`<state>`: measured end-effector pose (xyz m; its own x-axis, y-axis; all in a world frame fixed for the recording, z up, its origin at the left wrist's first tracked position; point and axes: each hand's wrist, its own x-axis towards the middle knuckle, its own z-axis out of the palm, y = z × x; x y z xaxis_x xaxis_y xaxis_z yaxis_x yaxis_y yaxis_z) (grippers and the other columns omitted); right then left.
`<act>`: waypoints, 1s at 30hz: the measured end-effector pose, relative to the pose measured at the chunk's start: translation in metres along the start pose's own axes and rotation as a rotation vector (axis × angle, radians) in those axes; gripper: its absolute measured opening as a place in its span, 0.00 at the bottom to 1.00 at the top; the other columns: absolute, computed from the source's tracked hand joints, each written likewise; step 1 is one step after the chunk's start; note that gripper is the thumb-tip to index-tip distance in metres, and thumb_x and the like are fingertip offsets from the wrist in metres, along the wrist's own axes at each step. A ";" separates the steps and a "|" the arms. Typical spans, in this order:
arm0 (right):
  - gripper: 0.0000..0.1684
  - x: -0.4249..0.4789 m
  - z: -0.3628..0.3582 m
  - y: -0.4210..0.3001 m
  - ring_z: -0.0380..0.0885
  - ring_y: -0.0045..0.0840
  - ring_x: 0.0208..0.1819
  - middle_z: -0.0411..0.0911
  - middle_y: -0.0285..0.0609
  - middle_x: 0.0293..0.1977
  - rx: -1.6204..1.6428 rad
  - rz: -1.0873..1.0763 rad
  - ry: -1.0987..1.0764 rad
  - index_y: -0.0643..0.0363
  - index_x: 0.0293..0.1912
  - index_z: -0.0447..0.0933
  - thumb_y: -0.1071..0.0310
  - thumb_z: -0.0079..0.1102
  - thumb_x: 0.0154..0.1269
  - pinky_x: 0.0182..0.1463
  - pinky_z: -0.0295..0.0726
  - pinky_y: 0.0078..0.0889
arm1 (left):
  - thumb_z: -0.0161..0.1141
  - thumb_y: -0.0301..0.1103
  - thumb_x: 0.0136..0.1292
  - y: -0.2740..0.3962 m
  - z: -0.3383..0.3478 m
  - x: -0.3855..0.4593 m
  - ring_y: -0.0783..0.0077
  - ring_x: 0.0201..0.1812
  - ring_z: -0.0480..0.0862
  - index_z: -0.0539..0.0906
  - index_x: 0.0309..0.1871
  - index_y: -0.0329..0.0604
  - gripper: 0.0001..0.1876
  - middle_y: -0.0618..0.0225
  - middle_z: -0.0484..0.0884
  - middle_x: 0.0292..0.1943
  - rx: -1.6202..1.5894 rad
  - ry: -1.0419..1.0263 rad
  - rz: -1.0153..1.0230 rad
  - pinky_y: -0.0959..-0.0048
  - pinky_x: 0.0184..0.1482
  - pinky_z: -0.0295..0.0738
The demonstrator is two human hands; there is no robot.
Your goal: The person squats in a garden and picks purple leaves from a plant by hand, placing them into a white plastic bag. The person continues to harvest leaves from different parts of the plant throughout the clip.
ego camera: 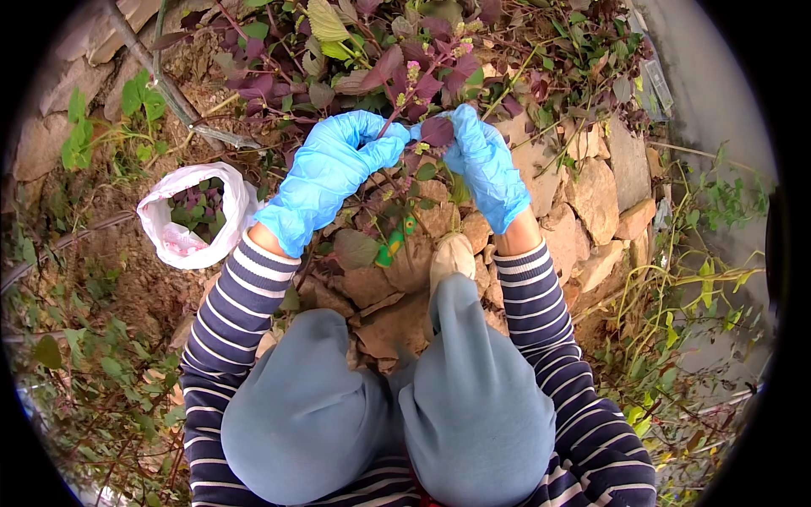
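My left hand (342, 168), in a blue disposable glove, pinches the stem of a purple-leaved plant, probably perilla, with pink and yellow-green flower spikes (412, 73). Close beside it on the right, my right hand (478, 161), gloved alike, has its fingers bent at a purple leaf (437, 131); whether they grip it is hidden. A white plastic bag (152, 225) with a rolled-open mouth stands on the soil left of my left wrist. Purple and green leaves (201, 209) lie inside it.
Stacked stones (595, 196) run along the right, beside pale grey ground (716, 82). A bare branch (171, 92) crosses the upper left. A green and yellow object (389, 247) lies among stones near my shoe (453, 256). Vines (671, 285) spread at the right.
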<state>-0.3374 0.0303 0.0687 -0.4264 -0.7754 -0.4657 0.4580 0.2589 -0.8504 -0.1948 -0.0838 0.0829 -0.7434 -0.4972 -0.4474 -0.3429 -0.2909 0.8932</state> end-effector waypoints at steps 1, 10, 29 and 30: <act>0.16 0.002 0.000 0.002 0.68 0.12 0.27 0.75 0.32 0.26 -0.129 -0.067 -0.032 0.59 0.37 0.78 0.56 0.54 0.61 0.32 0.69 0.17 | 0.57 0.23 0.56 0.001 0.001 0.000 0.80 0.36 0.78 0.79 0.42 0.37 0.10 0.68 0.81 0.36 0.037 0.000 -0.010 0.81 0.43 0.72; 0.11 0.036 -0.019 0.018 0.73 0.17 0.28 0.78 0.37 0.28 -0.568 -0.564 0.411 0.62 0.32 0.77 0.64 0.58 0.58 0.33 0.71 0.21 | 0.58 0.29 0.58 0.002 0.005 -0.007 0.79 0.34 0.78 0.78 0.41 0.37 0.09 0.69 0.80 0.33 -0.131 -0.029 -0.107 0.78 0.42 0.73; 0.30 0.005 0.030 0.040 0.68 0.19 0.34 0.71 0.37 0.37 0.069 -0.355 -0.116 0.65 0.51 0.63 0.49 0.52 0.60 0.36 0.70 0.24 | 0.53 0.29 0.60 0.004 -0.002 -0.015 0.81 0.29 0.68 0.72 0.46 0.33 0.13 0.74 0.69 0.27 -0.759 -0.088 -0.201 0.83 0.32 0.67; 0.28 0.009 0.031 0.044 0.69 0.21 0.32 0.72 0.39 0.35 -0.013 -0.378 -0.045 0.65 0.47 0.64 0.50 0.53 0.59 0.35 0.71 0.26 | 0.53 0.29 0.60 0.005 -0.001 -0.015 0.80 0.29 0.68 0.72 0.46 0.33 0.13 0.75 0.69 0.27 -0.761 -0.098 -0.204 0.82 0.32 0.68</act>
<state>-0.2967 0.0165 0.0341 -0.5282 -0.8422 -0.1078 0.2649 -0.0429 -0.9633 -0.1846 -0.0787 0.0940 -0.7675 -0.3098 -0.5612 -0.0177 -0.8649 0.5017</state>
